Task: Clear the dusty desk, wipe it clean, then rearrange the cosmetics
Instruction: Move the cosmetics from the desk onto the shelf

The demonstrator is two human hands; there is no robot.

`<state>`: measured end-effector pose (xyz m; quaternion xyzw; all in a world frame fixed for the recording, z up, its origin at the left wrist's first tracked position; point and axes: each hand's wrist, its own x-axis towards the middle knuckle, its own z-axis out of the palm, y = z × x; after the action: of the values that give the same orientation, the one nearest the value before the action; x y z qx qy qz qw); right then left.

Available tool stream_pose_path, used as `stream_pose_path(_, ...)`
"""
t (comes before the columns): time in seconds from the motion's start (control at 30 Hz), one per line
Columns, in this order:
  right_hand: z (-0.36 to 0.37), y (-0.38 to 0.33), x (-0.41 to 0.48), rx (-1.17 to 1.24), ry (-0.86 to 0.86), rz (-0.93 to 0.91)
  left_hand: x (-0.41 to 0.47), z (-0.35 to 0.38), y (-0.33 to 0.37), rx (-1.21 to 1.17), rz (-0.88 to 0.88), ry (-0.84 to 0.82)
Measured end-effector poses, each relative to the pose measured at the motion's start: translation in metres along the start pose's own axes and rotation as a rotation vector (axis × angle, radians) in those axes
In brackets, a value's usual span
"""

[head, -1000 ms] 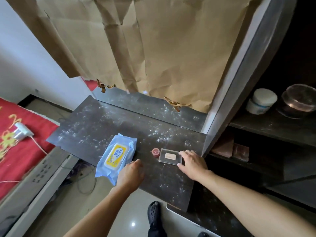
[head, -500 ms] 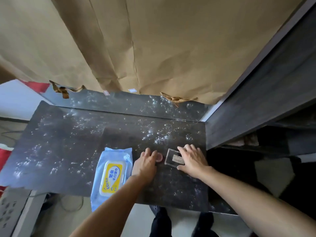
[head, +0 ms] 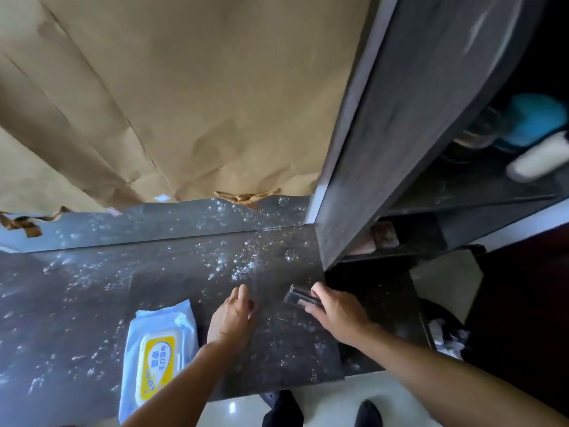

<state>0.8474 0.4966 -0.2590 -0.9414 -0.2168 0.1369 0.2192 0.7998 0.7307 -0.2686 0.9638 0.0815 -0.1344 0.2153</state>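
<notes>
The dark desk [head: 92,303] is speckled with white dust. My right hand [head: 337,311] grips a small clear rectangular cosmetic case [head: 298,298] near the desk's right edge, with the case tilted up off the surface. To its left, my left hand [head: 231,318] is curled over a small pink round jar [head: 251,304], of which only a reddish sliver shows under the fingers. A blue wet-wipe pack with a yellow lid [head: 157,352] lies flat at the front of the desk, just left of my left wrist.
Crumpled brown paper [head: 200,103] hangs behind the desk. A dark shelf unit [head: 400,134] stands to the right, holding a white bottle [head: 537,161] and a teal object [head: 535,121]. My black shoes [head: 283,411] stand on the pale floor below the desk's front edge.
My right hand has closed on the clear case and tipped it up off the desk. My left hand now covers the pink jar. The camera has moved closer and tilted down.
</notes>
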Motion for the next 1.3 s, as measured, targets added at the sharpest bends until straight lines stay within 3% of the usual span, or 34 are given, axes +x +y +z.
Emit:
stream_pose_path(0.23,-0.047,0.078,-0.051,-0.026,0.128,0.072,-0.010,0.009,0.087,0.012,0.105,0.046)
stream_pose_path(0.4,-0.096,0.131,-0.080,0.112,0.185,0.197,-0.014,0.023,0.182,-0.021,0.275,0.202)
stream_pose_path(0.63,-0.148,0.179,-0.097,0.374,0.239,0.345,0.018,0.031,0.275,0.106,0.313,0.271)
stream_pose_path(1.0,-0.145,0.193,-0.052,0.984,0.260,0.612,0.076,0.034,0.306,0.367,0.235,0.110)
stream_pose_path(1.2,-0.145,0.188,-0.025,1.111,0.289,0.712,0.093,0.038,0.302,0.340,0.209,0.193)
stream_pose_path(1.3,-0.135,0.187,-0.025,0.977,0.314,0.681,0.094,0.038,0.302,0.303,0.211,0.258)
